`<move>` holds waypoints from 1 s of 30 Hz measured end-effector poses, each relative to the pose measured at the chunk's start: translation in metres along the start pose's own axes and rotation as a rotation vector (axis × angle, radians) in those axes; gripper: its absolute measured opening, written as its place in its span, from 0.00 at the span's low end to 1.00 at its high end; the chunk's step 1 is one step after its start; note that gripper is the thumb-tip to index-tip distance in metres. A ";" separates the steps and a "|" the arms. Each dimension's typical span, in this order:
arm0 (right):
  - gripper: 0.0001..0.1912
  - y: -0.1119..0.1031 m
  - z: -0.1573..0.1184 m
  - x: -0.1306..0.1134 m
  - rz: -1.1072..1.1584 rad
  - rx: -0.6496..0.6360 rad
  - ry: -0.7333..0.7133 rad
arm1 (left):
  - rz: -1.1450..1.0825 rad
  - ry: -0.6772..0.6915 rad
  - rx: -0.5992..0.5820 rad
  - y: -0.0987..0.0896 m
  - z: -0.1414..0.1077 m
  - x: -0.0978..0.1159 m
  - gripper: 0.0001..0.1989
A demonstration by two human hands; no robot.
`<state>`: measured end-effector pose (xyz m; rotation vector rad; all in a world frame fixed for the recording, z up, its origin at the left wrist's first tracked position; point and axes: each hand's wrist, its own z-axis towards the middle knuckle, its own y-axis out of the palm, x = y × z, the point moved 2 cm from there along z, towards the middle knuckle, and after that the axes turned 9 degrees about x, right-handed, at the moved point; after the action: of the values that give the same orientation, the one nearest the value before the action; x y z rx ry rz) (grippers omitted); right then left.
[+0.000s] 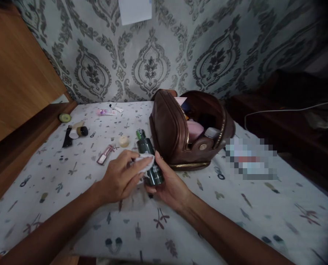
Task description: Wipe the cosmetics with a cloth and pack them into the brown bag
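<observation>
A dark green bottle point(145, 145) with a shiny cap tilts to the left above the table. My right hand point(171, 182) is wrapped round its lower part. My left hand point(122, 176) is closed on a white cloth or tissue point(144, 163) and presses it against the bottle's side. Just behind and to the right stands a brown zip bag point(166, 127), unzipped, with a pink item point(194, 129) and a white item point(212, 132) inside. Left of the bottle lie a small cream-coloured round jar point(123, 141) and a reddish clear tube point(105, 154).
Patterned cloth point(97, 221) covers the table. Farther left lie a black tube point(67, 137), a jar with a dark-and-gold lid point(82, 131), a green round container point(65, 117) and a pink tube point(105, 112). A blurred packet point(251, 160) lies at right. Wooden furniture point(23, 73) borders the left side.
</observation>
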<state>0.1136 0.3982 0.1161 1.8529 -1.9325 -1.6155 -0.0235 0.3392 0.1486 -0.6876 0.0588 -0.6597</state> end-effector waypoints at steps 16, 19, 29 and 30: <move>0.14 0.002 0.002 0.000 0.116 0.000 0.037 | 0.069 -0.166 0.044 -0.003 0.004 -0.016 0.22; 0.13 0.001 0.002 0.000 0.135 0.024 -0.003 | 0.033 -0.203 0.052 -0.003 0.005 -0.016 0.22; 0.17 -0.003 0.010 -0.002 0.189 0.000 -0.125 | 0.006 -0.064 0.001 0.000 0.003 -0.008 0.22; 0.17 -0.003 0.010 -0.003 0.206 -0.005 -0.131 | 0.009 -0.026 -0.010 0.000 0.003 -0.006 0.22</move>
<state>0.1107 0.4070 0.1110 1.5211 -2.0869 -1.7113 -0.0272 0.3441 0.1495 -0.7050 0.0407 -0.6420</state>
